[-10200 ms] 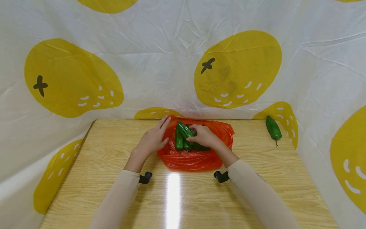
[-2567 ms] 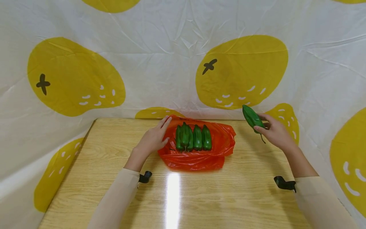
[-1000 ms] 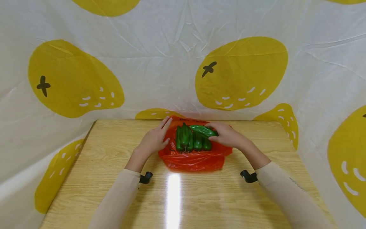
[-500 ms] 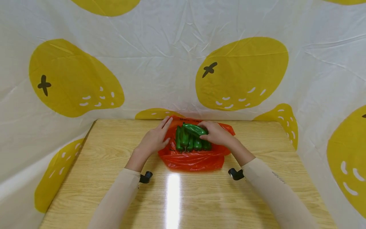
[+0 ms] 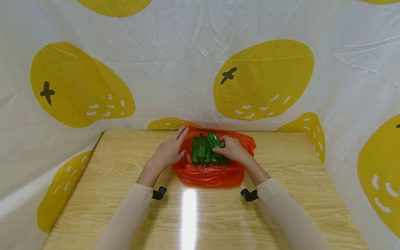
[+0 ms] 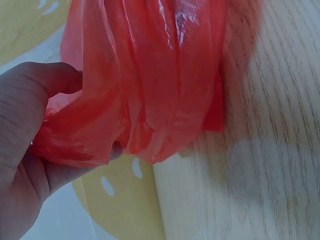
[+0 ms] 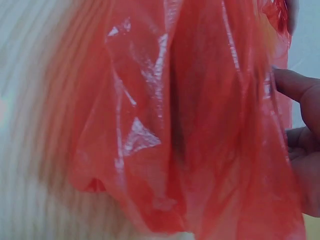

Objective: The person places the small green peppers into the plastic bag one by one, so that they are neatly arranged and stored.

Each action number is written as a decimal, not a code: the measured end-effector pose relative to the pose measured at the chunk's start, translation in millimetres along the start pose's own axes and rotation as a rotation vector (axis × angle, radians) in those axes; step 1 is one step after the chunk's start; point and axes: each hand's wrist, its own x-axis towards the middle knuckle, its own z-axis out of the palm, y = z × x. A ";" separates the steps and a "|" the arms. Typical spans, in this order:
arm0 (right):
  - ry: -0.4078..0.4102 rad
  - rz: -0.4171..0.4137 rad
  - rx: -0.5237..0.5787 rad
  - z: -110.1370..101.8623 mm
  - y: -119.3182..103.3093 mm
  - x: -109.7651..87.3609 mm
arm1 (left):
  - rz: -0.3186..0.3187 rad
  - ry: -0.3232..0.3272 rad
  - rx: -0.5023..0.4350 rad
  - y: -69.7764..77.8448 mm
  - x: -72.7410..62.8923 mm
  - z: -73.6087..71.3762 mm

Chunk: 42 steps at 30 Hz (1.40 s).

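Several long green peppers [image 5: 200, 149] lie side by side in the mouth of a red plastic bag [image 5: 209, 177]. My right hand [image 5: 231, 148] holds one more green pepper [image 5: 213, 139] between thumb and fingers, slanted over the right end of the row. At the bag's left edge is my left hand [image 5: 168, 151], fingers stretched along the rim and thumb apart. In the left wrist view, the bag's film [image 6: 100, 120] sits between that thumb and the fingers. The bag hides part of my right hand [image 7: 300, 115] and the peppers in the right wrist view.
The bag rests on a wood-grain table [image 5: 125, 149] near its back edge. A white cloth with yellow fruit print [image 5: 175, 80] hangs behind and along the sides. A black wrist mount [image 5: 249, 195] sticks out inward from each sleeve.
My right hand brought a pepper from the table's right side to the bag, moved left over the row and turned it from crosswise to nearly lengthwise. The left hand stayed put.
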 end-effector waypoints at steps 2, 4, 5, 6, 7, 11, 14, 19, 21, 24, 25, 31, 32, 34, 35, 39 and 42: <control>0.010 0.027 0.013 3.2 1.4 0.8 | 0.002 0.005 0.001 -0.1 0.0 0.3; 0.016 0.043 0.019 5.8 2.5 1.9 | 0.004 0.009 0.000 0.2 0.3 0.5; 0.016 0.048 0.027 6.8 2.5 2.1 | 0.004 0.008 0.000 0.5 0.5 0.5; 0.016 0.051 0.035 7.7 2.1 2.1 | 0.004 0.008 -0.001 0.8 0.6 0.5; 0.016 0.055 0.049 8.6 1.6 1.9 | 0.002 0.006 -0.002 1.2 0.4 0.2; 0.026 0.075 0.083 12.0 -1.8 0.3 | 0.002 0.004 -0.004 2.0 0.4 0.1; 0.028 0.095 0.079 15.0 -5.5 0.2 | 0.007 0.013 -0.001 1.8 0.3 0.3; 0.019 0.132 0.055 18.5 -10.6 -0.4 | 0.009 0.014 0.004 1.0 0.1 0.7; 0.023 0.143 0.054 19.0 -11.7 -1.0 | 0.011 0.011 0.004 0.6 0.3 1.0; 0.020 0.146 0.059 19.5 -11.5 -1.3 | 0.012 0.008 0.001 0.1 0.6 1.6; 0.017 0.147 0.068 19.6 -11.4 -1.4 | 0.011 0.008 0.001 -0.1 0.5 1.6; -0.005 0.141 0.148 19.7 -9.7 -0.5 | 0.010 0.015 -0.002 -1.4 0.1 2.5; -0.009 0.141 0.162 19.5 -9.4 -0.4 | 0.011 0.016 -0.002 -1.4 0.2 2.6; -0.020 0.144 0.187 19.1 -9.0 -0.1 | 0.014 0.021 -0.003 -0.8 0.1 2.1; -0.023 0.147 0.196 18.9 -9.0 -0.2 | 0.014 0.020 -0.003 -0.5 0.2 1.8; -0.030 0.154 0.203 17.5 -8.2 -0.5 | 0.014 0.019 -0.001 0.4 0.5 1.5; -0.036 0.150 0.199 15.6 -7.2 -1.7 | 0.010 0.017 0.007 0.4 0.8 2.0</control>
